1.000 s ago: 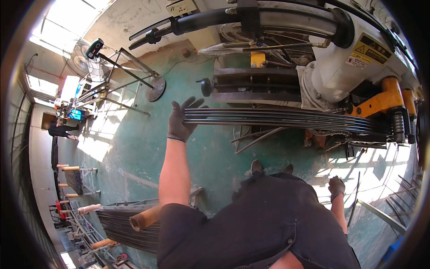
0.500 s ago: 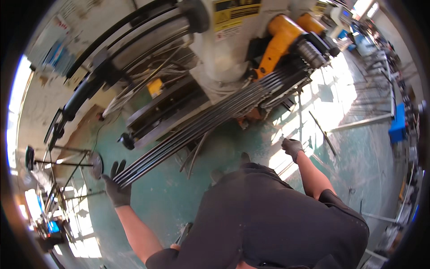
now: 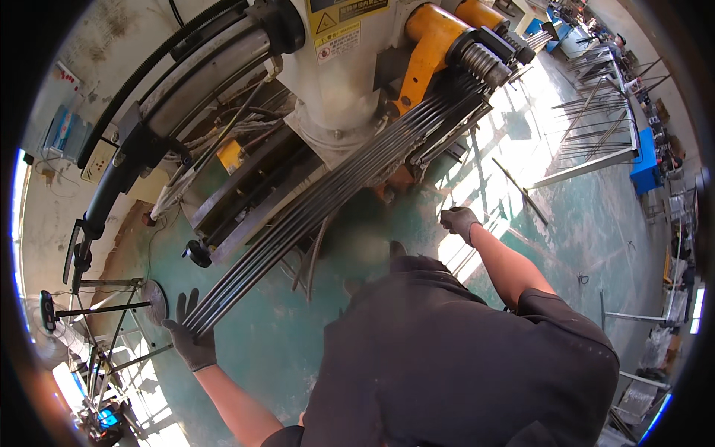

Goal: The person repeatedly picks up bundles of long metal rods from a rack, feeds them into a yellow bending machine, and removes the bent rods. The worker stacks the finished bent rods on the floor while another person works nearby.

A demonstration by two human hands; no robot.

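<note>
A bundle of several long dark steel rods point(image 3: 328, 197) lies across a machine, running from its orange roller head point(image 3: 439, 37) at the upper right down to the lower left. My left hand point(image 3: 190, 335), in a dark glove, has its palm flat against the rods' near ends, fingers spread. My right hand point(image 3: 458, 221), also gloved, hangs loosely curled over the green floor right of the bundle, holding nothing. My dark shirt fills the lower middle of the head view.
The big cream and orange bending machine point(image 3: 328, 89) fills the top. A round-based metal stand point(image 3: 149, 298) is near my left hand. Metal racks and frames point(image 3: 588, 141) and a blue bin point(image 3: 644, 160) stand at the right on the green floor point(image 3: 581, 223).
The view has swung right, so the machine now fills the top. My left hand stays against the rod ends. My right hand has lifted from my side to the right of the bundle.
</note>
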